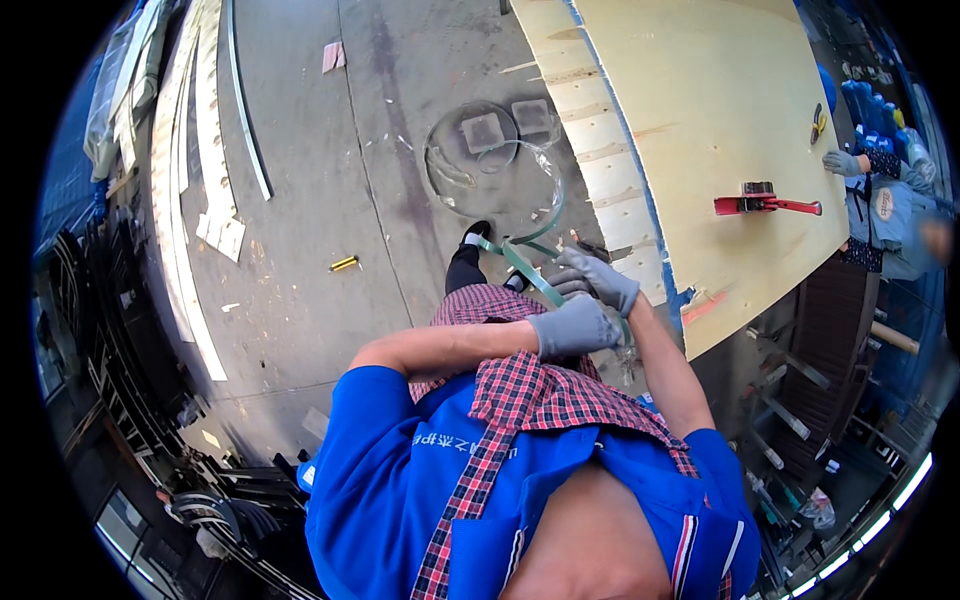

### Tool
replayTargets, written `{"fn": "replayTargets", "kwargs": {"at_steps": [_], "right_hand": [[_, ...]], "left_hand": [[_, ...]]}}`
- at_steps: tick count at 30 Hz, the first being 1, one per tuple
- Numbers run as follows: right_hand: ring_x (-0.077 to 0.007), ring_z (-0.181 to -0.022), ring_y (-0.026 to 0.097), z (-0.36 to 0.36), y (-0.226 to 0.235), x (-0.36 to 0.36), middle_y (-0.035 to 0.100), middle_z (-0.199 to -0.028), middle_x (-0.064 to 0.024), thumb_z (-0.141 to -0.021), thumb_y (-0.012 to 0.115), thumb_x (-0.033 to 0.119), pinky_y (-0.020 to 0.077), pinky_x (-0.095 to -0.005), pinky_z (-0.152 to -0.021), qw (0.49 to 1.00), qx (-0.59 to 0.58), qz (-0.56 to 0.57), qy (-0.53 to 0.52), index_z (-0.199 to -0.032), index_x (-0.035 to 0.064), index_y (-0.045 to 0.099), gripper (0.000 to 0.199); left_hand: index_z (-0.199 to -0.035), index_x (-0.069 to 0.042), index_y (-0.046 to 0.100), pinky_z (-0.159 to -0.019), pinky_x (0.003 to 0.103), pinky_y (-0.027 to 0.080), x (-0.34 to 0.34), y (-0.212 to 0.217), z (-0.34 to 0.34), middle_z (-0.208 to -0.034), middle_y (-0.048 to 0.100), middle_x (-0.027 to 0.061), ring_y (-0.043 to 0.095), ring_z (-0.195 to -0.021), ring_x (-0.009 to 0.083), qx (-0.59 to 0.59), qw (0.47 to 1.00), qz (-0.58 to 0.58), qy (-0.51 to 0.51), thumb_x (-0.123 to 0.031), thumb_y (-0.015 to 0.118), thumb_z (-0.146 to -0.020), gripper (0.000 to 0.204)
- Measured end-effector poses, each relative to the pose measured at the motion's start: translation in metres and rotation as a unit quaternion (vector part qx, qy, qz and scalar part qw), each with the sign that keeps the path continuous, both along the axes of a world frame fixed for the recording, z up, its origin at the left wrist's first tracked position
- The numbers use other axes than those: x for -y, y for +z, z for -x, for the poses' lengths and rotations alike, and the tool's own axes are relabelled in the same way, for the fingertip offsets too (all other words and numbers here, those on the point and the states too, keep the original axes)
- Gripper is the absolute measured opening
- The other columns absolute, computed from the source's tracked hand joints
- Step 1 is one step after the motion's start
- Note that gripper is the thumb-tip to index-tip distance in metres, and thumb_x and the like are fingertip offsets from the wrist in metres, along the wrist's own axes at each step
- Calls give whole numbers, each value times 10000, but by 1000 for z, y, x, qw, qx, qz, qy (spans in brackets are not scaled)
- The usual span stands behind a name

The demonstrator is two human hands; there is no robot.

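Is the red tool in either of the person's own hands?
No. The red tool lies on the plywood sheet, while both gloved hands hold a green strap.

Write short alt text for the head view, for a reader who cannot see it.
Two grey-gloved hands, left hand and right hand, grip a green strap beside a plywood panel bearing a red tool; another person's gloved hand rests on its far edge.

Grey knit glove on the left hand (572, 328), same grey glove on the right hand (600, 280). Blue short-sleeved work shirt, pale lettering on chest, red-and-white stripe at one side. Red plaid shirt with dark checks over it. Dark trousers, black shoe with white patch.
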State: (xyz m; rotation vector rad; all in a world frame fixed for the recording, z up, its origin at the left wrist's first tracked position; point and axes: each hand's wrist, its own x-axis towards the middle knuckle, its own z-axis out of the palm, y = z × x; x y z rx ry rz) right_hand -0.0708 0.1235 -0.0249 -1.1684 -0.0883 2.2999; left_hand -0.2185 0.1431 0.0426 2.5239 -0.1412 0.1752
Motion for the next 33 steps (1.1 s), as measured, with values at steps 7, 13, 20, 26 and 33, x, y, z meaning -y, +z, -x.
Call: {"fn": "replayTargets", "kwargs": {"at_steps": [7,13,20,26,33], "right_hand": [[-35,-535,453,66,8,-43,547,-745,29,-959,502,224,390,-154,-483,996,-51,77,8,-1139,36,568,269],[-119,-931,530,100,33,-32,563,-1039,-49,-870,586,478,468,-259,-740,985,104,8,134,-1210,24,488,576],[-204,-1011,556,75,-92,-31,567,-1126,-148,-789,673,494,475,-340,-792,922,375,88,29,-1127,-12,531,624],[-137,-451,481,84,-196,-85,522,-593,-8,-866,605,386,414,-271,-425,958,71,218,-172,-761,49,540,359],[-25,-423,315,54,-126,-127,439,-629,38,-963,456,217,254,-196,-374,962,197,25,-185,-1048,71,541,189]], "left_hand": [[-855,-125,546,-542,356,464,24,6,0,-736,568,39,603,-681,232,99,986,117,-73,-219,606,-766,143],[-927,-103,533,-592,363,456,-3,0,25,-784,572,62,605,-731,248,104,972,184,-103,-193,541,-816,142],[-1003,-122,553,-594,350,477,50,-10,-2,-874,589,70,614,-784,242,197,955,181,-129,-183,506,-864,159],[-1044,-105,569,-641,357,486,47,-12,23,-932,597,85,610,-823,254,228,914,295,-159,-174,503,-891,180],[-1102,-74,579,-705,350,490,-59,-29,44,-983,602,99,600,-869,247,181,842,498,100,-152,503,-923,209]]}}
